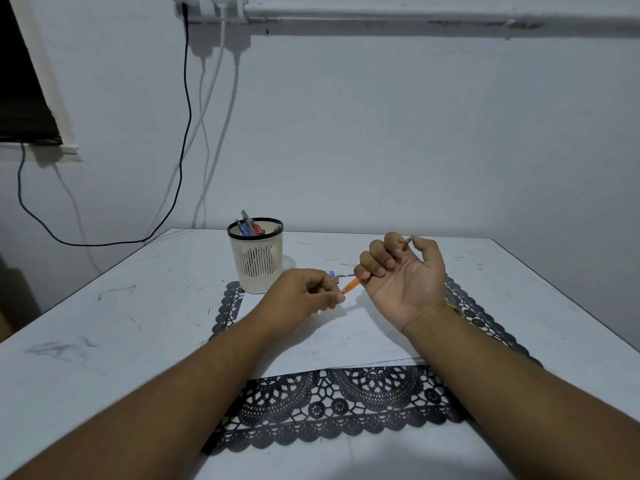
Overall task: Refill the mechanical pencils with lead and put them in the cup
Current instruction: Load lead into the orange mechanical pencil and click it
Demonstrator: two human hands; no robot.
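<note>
- The orange pencil (pixel 353 283) is held above the paper (pixel 332 337), slanting from lower left to upper right; its metal end (pixel 408 240) sticks out past the thumb.
- The right hand (pixel 405 275) is palm up, its fingers curled round the pencil's barrel.
- The left hand (pixel 304 296) is just beside the pencil's lower end, thumb and forefinger pressed together at it; whether they pinch a lead is too small to tell.
- A small blue and red thing (pixel 333 276) shows between the two hands, mostly hidden.
- The cup (pixel 255 258), cream with a black rim, stands on the far left corner of the black lace mat (pixel 332 407), behind the left hand; blue and red pencils (pixel 248 226) lean inside it.
- The paper lies on the mat, and the mat on the white table (pixel 104 323).
- Thin dark leads (pixel 330 260) lie scattered on the table beyond the hands.
- Cables (pixel 187 133) hang down the wall behind.
</note>
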